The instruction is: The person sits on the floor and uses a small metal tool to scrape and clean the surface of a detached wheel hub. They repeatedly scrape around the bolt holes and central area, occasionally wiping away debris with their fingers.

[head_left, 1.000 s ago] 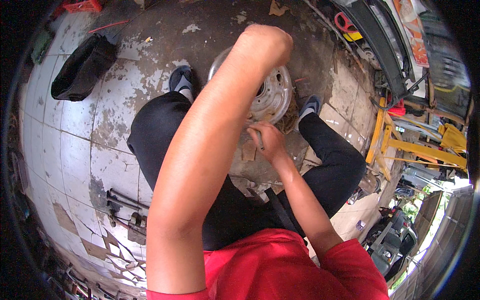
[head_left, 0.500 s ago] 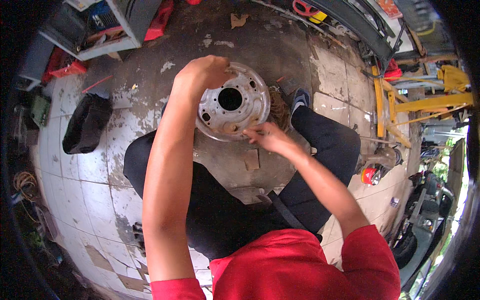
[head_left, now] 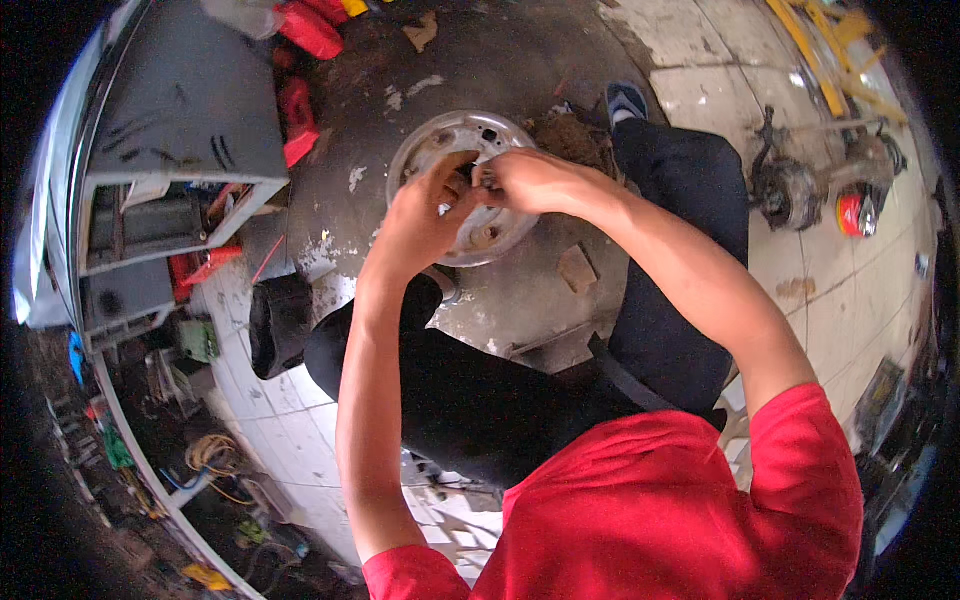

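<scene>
A round silver-grey metal plate (head_left: 490, 235) with a pressed, dished face and small holes lies on the dark floor between my legs. My left hand (head_left: 425, 220) and my right hand (head_left: 528, 180) meet above it, covering its middle. The left fingers curl toward the right hand, and their tips come together with the thumb. My right hand is closed in a pinch beside them. A small dark thing seems to sit between the fingertips, too small and hidden to name.
A grey metal cabinet (head_left: 180, 120) stands at the far left, with red containers (head_left: 308, 30) near it. By my left knee is a black bag-like thing (head_left: 278, 325). Right of my leg lie rusty metal parts (head_left: 790, 190) and a red can (head_left: 852, 214). A cardboard scrap (head_left: 577, 270) lies near the plate.
The view has swung left. My right hand has left the plate's near right edge and joined my left over the middle. The left hand has come down from the far rim.
</scene>
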Demonstrator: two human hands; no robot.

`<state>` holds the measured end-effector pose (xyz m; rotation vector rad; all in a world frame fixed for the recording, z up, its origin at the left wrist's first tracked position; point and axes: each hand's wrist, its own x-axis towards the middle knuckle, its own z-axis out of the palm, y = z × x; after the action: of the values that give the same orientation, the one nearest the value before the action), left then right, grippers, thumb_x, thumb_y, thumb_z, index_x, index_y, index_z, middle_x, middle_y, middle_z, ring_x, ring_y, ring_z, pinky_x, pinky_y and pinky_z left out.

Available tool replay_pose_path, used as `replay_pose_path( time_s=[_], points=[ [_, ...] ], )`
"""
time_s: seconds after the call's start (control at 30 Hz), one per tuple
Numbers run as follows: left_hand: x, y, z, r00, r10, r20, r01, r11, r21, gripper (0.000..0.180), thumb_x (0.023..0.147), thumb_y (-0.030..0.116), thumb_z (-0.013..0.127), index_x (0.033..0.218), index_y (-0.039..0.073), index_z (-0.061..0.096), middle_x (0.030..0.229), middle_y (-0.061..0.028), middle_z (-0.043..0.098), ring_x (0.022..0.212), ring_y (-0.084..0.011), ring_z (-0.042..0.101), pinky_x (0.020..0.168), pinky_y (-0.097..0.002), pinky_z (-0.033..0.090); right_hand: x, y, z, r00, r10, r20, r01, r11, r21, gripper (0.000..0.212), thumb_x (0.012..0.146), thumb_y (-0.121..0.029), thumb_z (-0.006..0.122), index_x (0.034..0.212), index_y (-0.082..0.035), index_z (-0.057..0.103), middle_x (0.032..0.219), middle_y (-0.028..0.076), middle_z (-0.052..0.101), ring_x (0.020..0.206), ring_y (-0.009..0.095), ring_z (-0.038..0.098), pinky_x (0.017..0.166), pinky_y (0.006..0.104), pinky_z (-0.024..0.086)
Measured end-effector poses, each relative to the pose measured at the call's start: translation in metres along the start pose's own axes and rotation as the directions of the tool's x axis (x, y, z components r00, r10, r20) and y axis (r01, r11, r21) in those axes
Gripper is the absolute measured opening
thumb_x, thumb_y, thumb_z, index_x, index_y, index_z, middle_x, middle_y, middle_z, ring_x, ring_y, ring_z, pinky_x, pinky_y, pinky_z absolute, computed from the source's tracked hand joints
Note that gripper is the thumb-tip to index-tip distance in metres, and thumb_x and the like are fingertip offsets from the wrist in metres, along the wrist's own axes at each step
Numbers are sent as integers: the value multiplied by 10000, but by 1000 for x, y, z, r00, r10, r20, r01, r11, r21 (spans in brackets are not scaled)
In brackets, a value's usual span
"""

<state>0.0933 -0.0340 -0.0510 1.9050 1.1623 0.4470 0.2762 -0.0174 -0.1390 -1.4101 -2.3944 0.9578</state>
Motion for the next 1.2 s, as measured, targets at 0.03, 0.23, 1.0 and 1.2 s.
replay_pose_path(
  time_s=[0.03, 0.23, 1.0, 1.2],
  points=[
    [-1, 1, 0, 999, 12, -41, -10, 999, 32, 356, 874, 151, 653, 1188, 9, 565, 962, -182, 676, 882, -277, 679, 772, -361, 507, 0, -15, -10, 999, -6, 38, 7, 1000, -9, 320, 878, -332, 622, 919, -16, 649, 851, 206, 659, 846, 391, 635, 746, 465, 488],
    [27, 7, -10, 995, 97, -19, -89, 963, 254, 198, 856, 123, 657, 1028, 24, 647, 992, -155, 667, 926, -276, 665, 799, -357, 504, 4, -16, -27, 998, -43, -52, 41, 999, -32, 329, 889, -336, 593, 869, -18, 675, 812, 201, 662, 822, 395, 636, 728, 487, 495],
    [58, -96, -13, 974, -140, 176, 29, 855, 518, 415, 868, 371, 549, 1148, 73, 622, 1076, -211, 648, 1023, -365, 621, 871, -449, 494, 62, 44, 19, 981, -4, 194, 46, 975, -217, 268, 899, -230, 575, 1067, -42, 665, 998, 182, 665, 970, 370, 619, 842, 450, 490],
    [53, -91, -19, 967, -211, 142, 93, 813, 575, 399, 879, 361, 552, 1126, 56, 623, 1098, -204, 643, 1037, -354, 616, 890, -443, 488, 65, 67, 29, 993, 74, 97, -54, 981, -187, 281, 909, -261, 582, 1069, -48, 671, 1006, 195, 666, 972, 360, 630, 840, 428, 500]
  ],
)
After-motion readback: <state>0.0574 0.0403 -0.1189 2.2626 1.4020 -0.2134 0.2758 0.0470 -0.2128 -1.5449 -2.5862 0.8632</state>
